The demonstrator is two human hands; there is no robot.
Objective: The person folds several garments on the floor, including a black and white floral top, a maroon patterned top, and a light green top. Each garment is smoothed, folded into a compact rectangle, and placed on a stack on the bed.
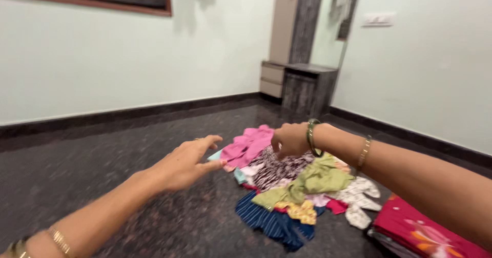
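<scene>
Nearest, at 5 o'clock: a red cloth (420, 230) with orange print, lying flat at the frame's lower right, apart from the heap as if already sorted out.

At 7 o'clock: the left forearm with a gold bangle (59, 241), reaching forward. Left hand (187, 161), near centre: fingers (210, 141) released and stretched, palm turned inward, holding nothing, hovering above the floor just left of the heap.

At 6 o'clock of the heap: a blue striped piece (271, 222); above it a yellow printed scrap (302, 212), then an olive garment (312, 181) draped across the top. At 3 o'clock of the heap: a white printed garment (361, 199).

Right hand (291, 139), with bangles (311, 137) at the wrist: fingers curled loosely, over the heap's far side; whether they pinch any cloth cannot be told. Beneath it lies a black-and-white patterned piece (279, 168); at 11 o'clock of the heap, a pink garment (248, 144).

The heap sits loose and jumbled on the dark speckled floor (102, 176), within both arms' reach.

Farthest, at 12 o'clock: a grey cabinet (307, 86) in the corner, pale walls (102, 58).
</scene>
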